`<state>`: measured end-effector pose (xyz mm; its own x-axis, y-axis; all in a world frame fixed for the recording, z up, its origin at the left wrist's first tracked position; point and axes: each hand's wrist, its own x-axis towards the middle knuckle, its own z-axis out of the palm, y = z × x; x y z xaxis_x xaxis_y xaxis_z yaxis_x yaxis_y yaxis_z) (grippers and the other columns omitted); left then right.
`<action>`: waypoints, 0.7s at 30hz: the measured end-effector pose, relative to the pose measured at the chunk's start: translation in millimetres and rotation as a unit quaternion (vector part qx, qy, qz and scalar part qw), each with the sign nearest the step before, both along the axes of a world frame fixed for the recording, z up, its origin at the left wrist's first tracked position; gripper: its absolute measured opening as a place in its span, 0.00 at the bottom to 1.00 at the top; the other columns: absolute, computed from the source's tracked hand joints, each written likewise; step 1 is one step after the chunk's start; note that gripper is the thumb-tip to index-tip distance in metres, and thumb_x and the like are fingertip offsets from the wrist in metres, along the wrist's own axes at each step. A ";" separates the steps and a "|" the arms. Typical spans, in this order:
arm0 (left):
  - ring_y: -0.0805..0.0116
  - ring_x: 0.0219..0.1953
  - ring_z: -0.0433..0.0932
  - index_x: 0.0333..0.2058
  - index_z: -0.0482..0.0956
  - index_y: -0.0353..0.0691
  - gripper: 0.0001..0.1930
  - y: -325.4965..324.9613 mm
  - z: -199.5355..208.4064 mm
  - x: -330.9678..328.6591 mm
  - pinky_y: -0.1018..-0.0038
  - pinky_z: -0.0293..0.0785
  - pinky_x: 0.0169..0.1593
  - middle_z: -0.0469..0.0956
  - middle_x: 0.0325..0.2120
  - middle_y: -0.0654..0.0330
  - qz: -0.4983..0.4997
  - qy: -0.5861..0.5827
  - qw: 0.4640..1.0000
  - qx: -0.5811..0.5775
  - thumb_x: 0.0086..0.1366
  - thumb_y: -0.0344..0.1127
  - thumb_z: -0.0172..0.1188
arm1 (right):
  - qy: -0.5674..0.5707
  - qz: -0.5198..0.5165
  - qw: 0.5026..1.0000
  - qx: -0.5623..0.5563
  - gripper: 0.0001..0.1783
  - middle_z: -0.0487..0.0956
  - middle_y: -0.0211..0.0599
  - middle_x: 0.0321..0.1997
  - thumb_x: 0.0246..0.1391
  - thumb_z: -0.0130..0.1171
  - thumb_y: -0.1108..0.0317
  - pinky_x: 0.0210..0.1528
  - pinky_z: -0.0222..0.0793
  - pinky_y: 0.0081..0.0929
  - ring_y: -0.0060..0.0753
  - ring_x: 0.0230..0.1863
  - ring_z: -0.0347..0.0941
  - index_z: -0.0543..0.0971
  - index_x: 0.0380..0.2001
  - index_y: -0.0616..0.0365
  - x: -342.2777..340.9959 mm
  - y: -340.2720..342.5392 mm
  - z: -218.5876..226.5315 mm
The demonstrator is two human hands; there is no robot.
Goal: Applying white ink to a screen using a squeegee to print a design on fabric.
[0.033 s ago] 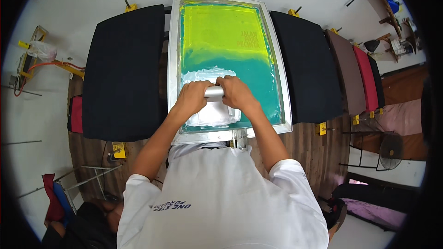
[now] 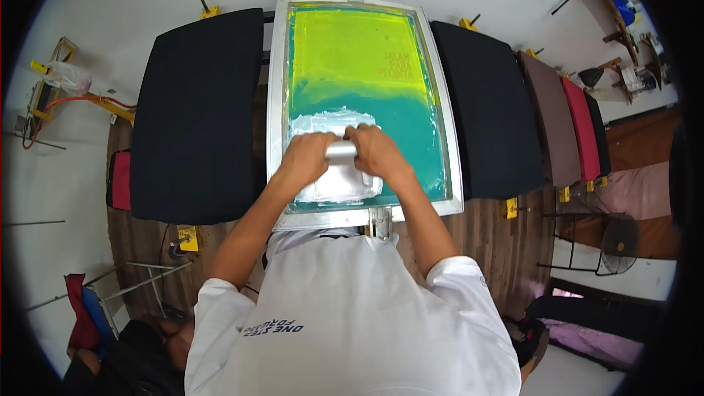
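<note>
Both my hands are closed on the silver bar-shaped handle of a squeegee (image 2: 342,149), my left hand (image 2: 306,156) at its left end and my right hand (image 2: 376,150) at its right. The squeegee stands over the near left part of a screen-printing frame (image 2: 276,95) with a pale metal border. Thick white ink (image 2: 339,189) is spread on the mesh around and below my hands. Farther off, the stencil (image 2: 345,40) is yellow-green, turning teal toward me, with faint lettering at its right. The squeegee's blade is hidden by my hands and the handle.
Dark cloth-covered boards flank the frame, one at left (image 2: 198,114) and one at right (image 2: 488,110). Brown and red boards (image 2: 548,117) continue rightward. A metal clamp (image 2: 380,221) holds the frame's near edge. A fan (image 2: 620,243) stands at far right; a person (image 2: 139,352) is at lower left.
</note>
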<state>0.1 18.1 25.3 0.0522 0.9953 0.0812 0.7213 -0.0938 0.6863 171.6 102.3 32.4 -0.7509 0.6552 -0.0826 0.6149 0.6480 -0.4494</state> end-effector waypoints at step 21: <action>0.43 0.41 0.81 0.44 0.83 0.37 0.20 -26.5 -3.4 -16.9 0.56 0.77 0.47 0.82 0.38 0.43 0.026 0.020 0.999 0.017 0.51 0.17 0.57 | -0.018 0.030 0.999 0.002 0.19 0.78 0.50 0.40 0.40 0.62 0.80 0.45 0.77 0.46 0.58 0.44 0.75 0.78 0.40 0.60 -20.3 -22.1 3.6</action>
